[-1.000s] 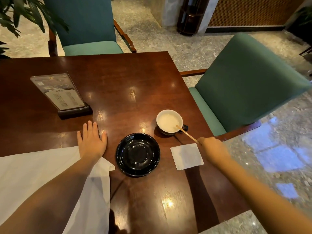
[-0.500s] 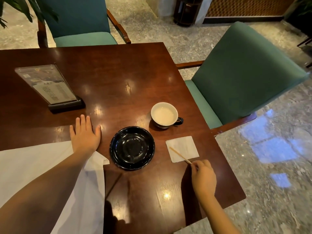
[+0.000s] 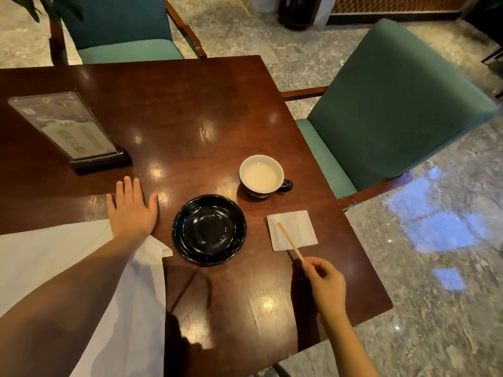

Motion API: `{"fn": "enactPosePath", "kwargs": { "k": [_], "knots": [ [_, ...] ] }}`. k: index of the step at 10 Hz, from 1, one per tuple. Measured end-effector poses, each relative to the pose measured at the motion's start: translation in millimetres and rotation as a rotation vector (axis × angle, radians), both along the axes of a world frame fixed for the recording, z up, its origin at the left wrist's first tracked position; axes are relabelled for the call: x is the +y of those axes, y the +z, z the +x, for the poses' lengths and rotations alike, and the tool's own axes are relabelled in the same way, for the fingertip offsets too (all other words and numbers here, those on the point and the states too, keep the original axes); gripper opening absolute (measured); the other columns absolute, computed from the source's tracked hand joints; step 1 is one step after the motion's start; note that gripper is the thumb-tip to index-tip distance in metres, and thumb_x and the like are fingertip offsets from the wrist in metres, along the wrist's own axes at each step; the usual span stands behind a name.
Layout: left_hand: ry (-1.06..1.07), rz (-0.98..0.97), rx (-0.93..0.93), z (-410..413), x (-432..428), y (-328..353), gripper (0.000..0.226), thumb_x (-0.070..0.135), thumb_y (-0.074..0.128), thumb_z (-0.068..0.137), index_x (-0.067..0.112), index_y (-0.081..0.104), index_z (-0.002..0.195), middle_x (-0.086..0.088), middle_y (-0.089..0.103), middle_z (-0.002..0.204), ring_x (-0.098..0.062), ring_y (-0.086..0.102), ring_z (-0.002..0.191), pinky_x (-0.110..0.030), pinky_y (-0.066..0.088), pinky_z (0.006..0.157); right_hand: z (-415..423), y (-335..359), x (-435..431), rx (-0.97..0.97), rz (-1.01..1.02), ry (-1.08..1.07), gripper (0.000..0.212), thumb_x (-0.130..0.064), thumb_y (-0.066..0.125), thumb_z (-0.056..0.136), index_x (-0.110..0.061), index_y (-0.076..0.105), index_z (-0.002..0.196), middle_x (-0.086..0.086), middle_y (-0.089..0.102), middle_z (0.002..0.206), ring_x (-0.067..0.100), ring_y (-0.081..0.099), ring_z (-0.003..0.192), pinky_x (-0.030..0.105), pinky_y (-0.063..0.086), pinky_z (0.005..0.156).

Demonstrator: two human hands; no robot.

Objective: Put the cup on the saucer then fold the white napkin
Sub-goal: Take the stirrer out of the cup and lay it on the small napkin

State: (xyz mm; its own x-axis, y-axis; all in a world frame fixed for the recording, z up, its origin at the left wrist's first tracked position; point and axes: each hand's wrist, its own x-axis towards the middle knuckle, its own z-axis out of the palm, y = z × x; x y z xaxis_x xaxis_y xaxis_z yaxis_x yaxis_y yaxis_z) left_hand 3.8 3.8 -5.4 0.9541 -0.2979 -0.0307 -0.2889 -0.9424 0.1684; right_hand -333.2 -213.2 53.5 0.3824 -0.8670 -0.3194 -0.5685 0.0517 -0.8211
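Currently right hand (image 3: 328, 284) pinches stirrer (image 3: 290, 240) over paper napkin (image 3: 302, 227) — left hand (image 3: 132, 210) flat on table (image 3: 190, 110); cup (image 3: 261, 175) beside saucer (image 3: 209, 229).

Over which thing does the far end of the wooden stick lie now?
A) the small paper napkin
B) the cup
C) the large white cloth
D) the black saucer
A: the wooden stick, pinched by the right hand, slants across the small paper napkin, apart from the cup and the saucer.
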Motion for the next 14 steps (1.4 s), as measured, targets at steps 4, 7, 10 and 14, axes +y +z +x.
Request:
{"fn": "enactPosePath", "kwargs": {
  "k": [4,7,10,14],
  "knots": [
    [0.003,0.001,0.0,0,0,-1,0.063,0.048,0.021,0.097,0.013,0.016,0.148,-0.009,0.014,0.158,-0.025,0.008,0.146,-0.046,0.006,0.117,12,-12,-1,0.244,-0.167,0.032,0.009,-0.017,0.06,0.089,-0.019,0.062,0.08,-0.001,0.065,0.078,0.016,0.061,0.07,0.024,0.045,0.058],
    [-0.001,-0.007,-0.001,1,0,-2,0.063,0.048,0.021,0.097,0.012,0.017,0.148,-0.009,0.015,0.158,-0.026,0.008,0.146,-0.047,0.006,0.117,13,-13,2,0.48,-0.54,0.404,0.016,-0.024,0.06,0.089,-0.01,0.062,0.096,0.004,0.062,0.093,0.022,0.06,0.073,0.036,0.053,0.065],
    [-0.003,-0.008,-0.01,0,-1,-1,0.062,0.048,0.022,0.097,0.012,0.018,0.148,-0.009,0.016,0.157,-0.026,0.009,0.146,-0.047,0.007,0.117,7,-17,0,0.422,-0.536,0.376,0.011,-0.016,0.057,0.09,-0.011,0.063,0.099,0.001,0.061,0.092,0.017,0.057,0.079,0.036,0.054,0.071],
    [0.003,-0.018,-0.016,0,-1,1,0.061,0.046,0.024,0.097,0.011,0.02,0.148,-0.01,0.018,0.157,-0.026,0.011,0.145,-0.047,0.009,0.117,16,-10,-6,0.38,-0.455,0.341,0.013,-0.024,0.055,0.092,-0.012,0.061,0.093,-0.004,0.056,0.087,0.014,0.058,0.075,0.025,0.045,0.064]
  ]
}}
